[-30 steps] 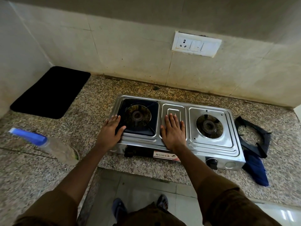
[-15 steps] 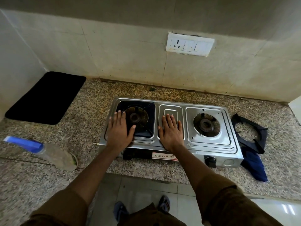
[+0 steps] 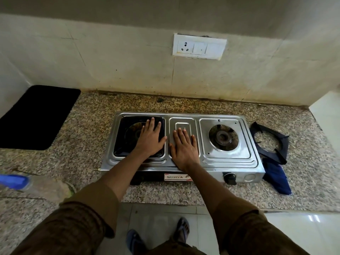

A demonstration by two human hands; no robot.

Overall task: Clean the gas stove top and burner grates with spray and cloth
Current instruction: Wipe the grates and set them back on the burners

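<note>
A steel two-burner gas stove [image 3: 244,168] stands on the granite counter. My left hand [image 3: 150,139] lies flat with straight fingers over the dark left burner well [image 3: 121,137]. My right hand [image 3: 184,149] lies flat on the stove's middle panel. The right burner [image 3: 223,138] is bare, without a grate. One black grate [image 3: 269,142] lies on the counter to the right of the stove, and a dark blue cloth [image 3: 276,178] lies just in front of it. A spray bottle [image 3: 35,184] with a blue head lies on its side at the far left.
A black mat [image 3: 35,116] covers the back left corner of the counter [image 3: 184,103]. A white switch plate [image 3: 199,46] sits on the tiled wall behind the stove. The counter edge runs just in front of the stove, with floor tiles and my feet below.
My left hand has slid from the stove's left front edge onto the left burner well. My right hand has stayed flat on the middle panel. The view has shifted slightly.
</note>
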